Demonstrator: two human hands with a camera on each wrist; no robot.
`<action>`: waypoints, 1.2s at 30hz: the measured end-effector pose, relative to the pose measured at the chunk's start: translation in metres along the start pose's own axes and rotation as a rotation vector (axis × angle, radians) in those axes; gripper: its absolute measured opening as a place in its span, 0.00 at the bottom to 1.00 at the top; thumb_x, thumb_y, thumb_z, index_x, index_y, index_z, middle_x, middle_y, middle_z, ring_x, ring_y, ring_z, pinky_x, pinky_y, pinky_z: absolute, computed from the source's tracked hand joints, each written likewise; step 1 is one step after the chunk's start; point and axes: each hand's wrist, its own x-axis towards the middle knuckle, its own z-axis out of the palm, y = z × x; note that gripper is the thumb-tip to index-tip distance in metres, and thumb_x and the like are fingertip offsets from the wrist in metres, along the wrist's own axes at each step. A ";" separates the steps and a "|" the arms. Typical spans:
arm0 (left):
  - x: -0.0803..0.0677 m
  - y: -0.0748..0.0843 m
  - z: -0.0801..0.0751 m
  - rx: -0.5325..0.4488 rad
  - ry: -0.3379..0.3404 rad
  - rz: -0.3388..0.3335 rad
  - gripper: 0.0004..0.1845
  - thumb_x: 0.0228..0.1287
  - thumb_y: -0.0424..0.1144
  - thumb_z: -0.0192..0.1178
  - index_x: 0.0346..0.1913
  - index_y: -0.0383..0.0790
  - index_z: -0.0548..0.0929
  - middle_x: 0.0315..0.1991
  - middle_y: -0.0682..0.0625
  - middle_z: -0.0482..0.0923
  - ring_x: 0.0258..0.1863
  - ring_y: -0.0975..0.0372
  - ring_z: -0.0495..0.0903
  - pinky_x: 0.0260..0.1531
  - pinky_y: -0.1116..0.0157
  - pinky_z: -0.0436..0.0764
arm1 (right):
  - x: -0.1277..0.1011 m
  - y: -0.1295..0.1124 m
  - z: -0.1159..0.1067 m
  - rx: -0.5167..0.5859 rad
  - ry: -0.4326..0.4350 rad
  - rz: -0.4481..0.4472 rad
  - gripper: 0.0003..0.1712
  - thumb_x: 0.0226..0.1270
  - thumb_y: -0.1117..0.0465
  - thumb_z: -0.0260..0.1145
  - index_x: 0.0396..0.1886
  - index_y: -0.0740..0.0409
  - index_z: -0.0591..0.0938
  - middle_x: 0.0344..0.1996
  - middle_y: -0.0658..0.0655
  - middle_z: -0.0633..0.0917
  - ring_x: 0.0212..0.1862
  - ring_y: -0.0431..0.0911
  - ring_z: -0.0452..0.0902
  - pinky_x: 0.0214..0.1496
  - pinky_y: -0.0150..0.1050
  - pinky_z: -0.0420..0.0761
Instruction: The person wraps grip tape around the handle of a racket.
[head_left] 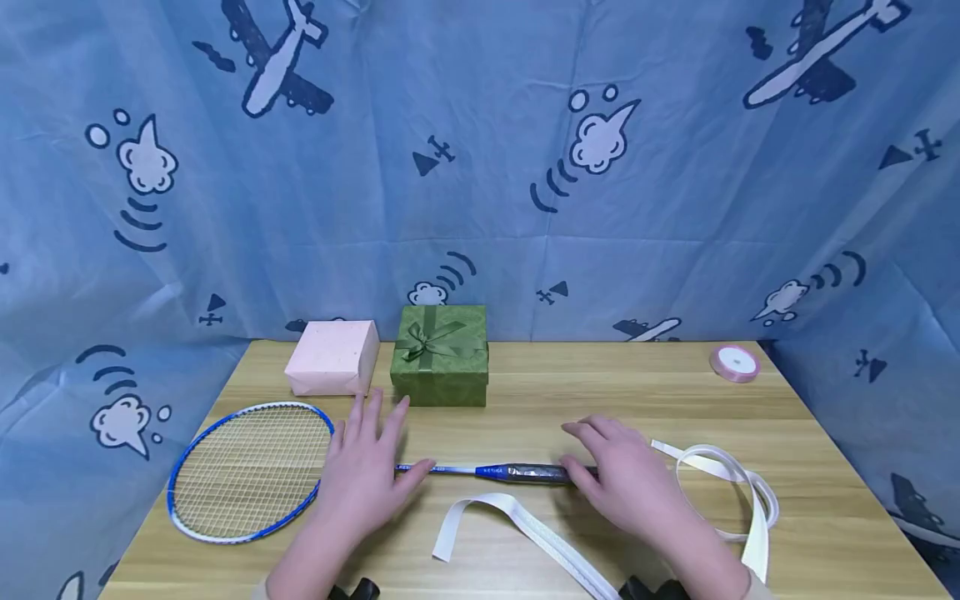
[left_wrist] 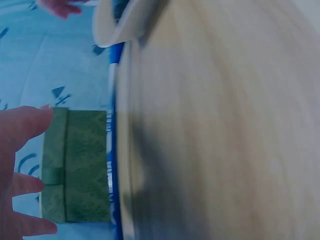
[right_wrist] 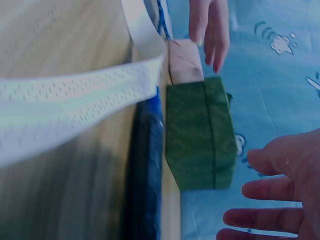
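Observation:
A blue-and-white badminton racket (head_left: 302,517) lies across the table, head to the left, dark handle (head_left: 532,473) to the right. My left hand (head_left: 360,479) hovers with spread fingers over the racket's throat and shaft, holding nothing. Near the handle's butt end, my right hand (head_left: 630,483) has loosely extended fingers, the thumb overlapping the handle in the head view. Both palms are hidden there. A white perforated strip like grip tape (right_wrist: 75,92) arches up in front of the handle. More white strip (head_left: 757,546) lies in loose loops beside my right wrist.
Behind the racket stand a pink box (head_left: 330,358) and a green gift box (head_left: 450,387) with a bow. A pink-edged ribbon roll (head_left: 735,363) lies at the back right. A blue patterned curtain (head_left: 480,208) hangs along the wooden table's (head_left: 592,375) back edge.

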 end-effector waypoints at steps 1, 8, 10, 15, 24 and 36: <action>0.001 0.001 0.001 0.007 -0.008 0.007 0.49 0.61 0.72 0.62 0.80 0.51 0.64 0.80 0.35 0.56 0.80 0.38 0.52 0.70 0.32 0.61 | 0.001 -0.003 0.002 -0.002 -0.008 -0.022 0.21 0.66 0.51 0.74 0.55 0.55 0.86 0.48 0.52 0.87 0.52 0.53 0.85 0.55 0.55 0.82; 0.009 0.004 0.015 0.018 -0.122 0.039 0.46 0.66 0.71 0.59 0.80 0.51 0.64 0.79 0.34 0.58 0.80 0.38 0.54 0.71 0.33 0.62 | 0.006 -0.019 0.018 -0.014 -0.042 -0.124 0.19 0.63 0.53 0.75 0.51 0.54 0.87 0.43 0.48 0.88 0.46 0.47 0.86 0.49 0.48 0.84; 0.011 0.003 0.018 0.011 -0.150 0.033 0.45 0.67 0.70 0.58 0.80 0.50 0.65 0.79 0.34 0.59 0.80 0.38 0.55 0.71 0.33 0.62 | 0.006 -0.023 0.023 -0.004 -0.061 -0.136 0.19 0.63 0.53 0.75 0.51 0.54 0.87 0.43 0.48 0.88 0.45 0.46 0.86 0.48 0.47 0.84; 0.012 0.000 0.021 -0.008 -0.199 0.009 0.42 0.67 0.67 0.61 0.76 0.47 0.70 0.77 0.32 0.62 0.76 0.37 0.62 0.67 0.33 0.68 | 0.009 -0.034 0.032 0.032 -0.104 -0.180 0.18 0.65 0.51 0.74 0.51 0.53 0.87 0.42 0.48 0.88 0.44 0.43 0.86 0.45 0.44 0.86; 0.008 0.000 0.018 -0.032 -0.262 0.029 0.15 0.65 0.52 0.71 0.46 0.49 0.81 0.70 0.34 0.72 0.68 0.39 0.73 0.57 0.37 0.78 | 0.010 -0.054 0.042 0.082 -0.234 -0.273 0.21 0.62 0.46 0.77 0.50 0.49 0.87 0.37 0.43 0.84 0.37 0.37 0.78 0.35 0.37 0.81; 0.009 -0.002 0.020 0.011 -0.240 0.071 0.11 0.66 0.45 0.71 0.33 0.54 0.77 0.62 0.40 0.78 0.64 0.42 0.75 0.50 0.40 0.81 | 0.004 -0.058 0.060 0.075 -0.120 -0.353 0.12 0.62 0.57 0.77 0.45 0.48 0.87 0.40 0.44 0.86 0.41 0.41 0.82 0.43 0.38 0.84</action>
